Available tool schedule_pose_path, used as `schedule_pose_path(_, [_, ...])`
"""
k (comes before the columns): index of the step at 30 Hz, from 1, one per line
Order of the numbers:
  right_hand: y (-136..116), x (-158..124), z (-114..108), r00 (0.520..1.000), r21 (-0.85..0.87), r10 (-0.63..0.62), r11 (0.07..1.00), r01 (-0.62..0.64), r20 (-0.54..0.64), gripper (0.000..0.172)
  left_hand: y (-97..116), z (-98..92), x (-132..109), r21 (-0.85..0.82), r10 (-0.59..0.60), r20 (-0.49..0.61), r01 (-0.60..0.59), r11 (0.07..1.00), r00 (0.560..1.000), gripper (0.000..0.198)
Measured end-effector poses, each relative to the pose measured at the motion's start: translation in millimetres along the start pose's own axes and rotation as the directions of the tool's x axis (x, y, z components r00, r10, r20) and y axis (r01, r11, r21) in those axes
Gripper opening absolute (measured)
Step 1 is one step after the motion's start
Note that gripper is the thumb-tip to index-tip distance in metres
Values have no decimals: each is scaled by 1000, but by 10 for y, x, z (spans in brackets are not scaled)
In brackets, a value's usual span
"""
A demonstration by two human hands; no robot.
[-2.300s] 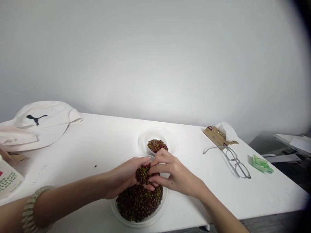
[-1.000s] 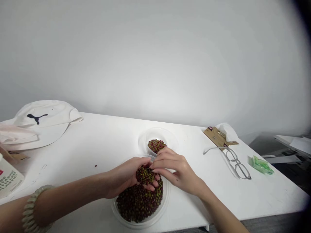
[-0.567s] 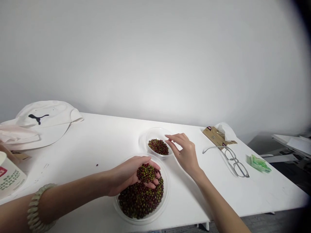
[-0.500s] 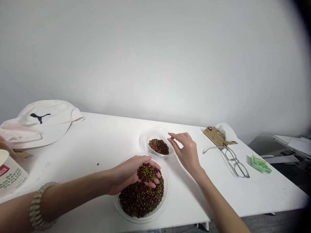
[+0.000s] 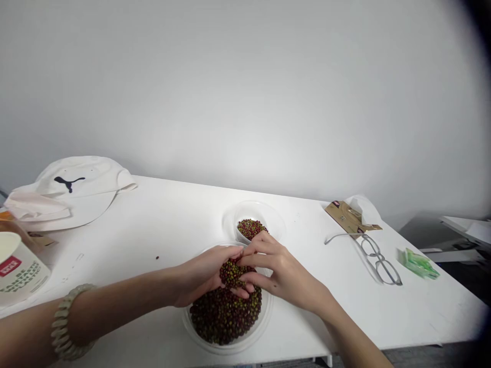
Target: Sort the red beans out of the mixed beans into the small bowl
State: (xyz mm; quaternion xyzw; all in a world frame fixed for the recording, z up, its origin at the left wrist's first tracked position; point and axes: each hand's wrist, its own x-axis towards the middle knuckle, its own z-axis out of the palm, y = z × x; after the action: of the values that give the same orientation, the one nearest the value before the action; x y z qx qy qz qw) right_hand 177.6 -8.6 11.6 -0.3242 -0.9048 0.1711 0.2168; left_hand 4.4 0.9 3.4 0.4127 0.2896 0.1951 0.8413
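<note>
My left hand (image 5: 207, 273) is cupped palm up over a large clear plastic bowl (image 5: 266, 317), cradling a heap of small red and green beans (image 5: 230, 273). Reaching in from the right, my right hand (image 5: 272, 266) touches this heap with its fingertips; its fingers are bent and spread apart. Whether a bean lies between them cannot be made out. Under the left hand, the large bowl holds many more mixed beans (image 5: 226, 319). A smaller clear bowl (image 5: 270, 210) stands just behind, with a layer of red and green beans (image 5: 251, 228) in it.
On the white table (image 5: 153, 301) lies a single dark bean (image 5: 157, 257). At the left are a white cap (image 5: 88, 176) and a paper tub (image 5: 23, 271). Glasses (image 5: 372, 250), a brown tissue pack (image 5: 343, 215) and a green wrapper (image 5: 420, 263) lie at the right.
My right hand has moved from beside the small bowl down and left to the beans in my left palm, and its pinch has spread. The left hand stays cupped in place.
</note>
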Motion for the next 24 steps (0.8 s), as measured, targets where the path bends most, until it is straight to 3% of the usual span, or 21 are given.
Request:
schedule_pose_path(7, [-6, -4, 8, 999, -43, -25, 999, 26, 38, 14, 2, 1, -10, 6, -15, -1, 15, 1000, 1000, 28])
schedule_pose_path(24, [37, -18, 7, 996, 95, -54, 994, 61, -76, 23, 39, 44, -36, 39, -10, -32, 11, 999, 999, 30])
